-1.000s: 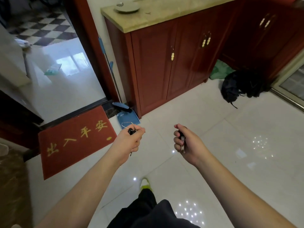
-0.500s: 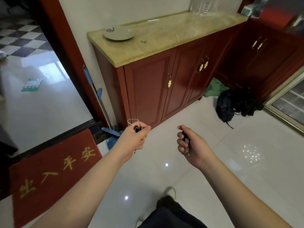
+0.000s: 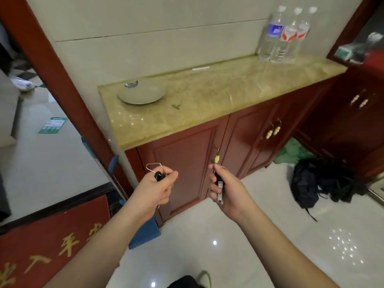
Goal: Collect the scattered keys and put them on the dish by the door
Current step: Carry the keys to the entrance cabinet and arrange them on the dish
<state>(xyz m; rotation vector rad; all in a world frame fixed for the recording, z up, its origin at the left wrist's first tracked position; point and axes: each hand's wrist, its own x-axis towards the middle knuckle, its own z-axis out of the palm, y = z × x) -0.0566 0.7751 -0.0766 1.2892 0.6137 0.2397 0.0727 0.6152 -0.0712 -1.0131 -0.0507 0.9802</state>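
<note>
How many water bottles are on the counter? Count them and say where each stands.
3, in a row at the counter's far right corner by the wall: blue-labelled bottle leftmost, then two red-labelled bottles. None looks hidden.

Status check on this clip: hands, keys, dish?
Left hand grips black key on wire ring. Right hand grips key bunch. Dish on countertop, path unobstructed.

Keys (image 3: pixel 219 189) mostly hidden inside curled hands.

The view has swung up and closer to the red cabinet (image 3: pixel 187 173), so its yellow stone top (image 3: pixel 218 96), the grey dish (image 3: pixel 143 94) and three water bottles (image 3: pixel 284 36) now show fully, while the red doormat (image 3: pixel 52 246) has slid to the bottom-left corner.
</note>
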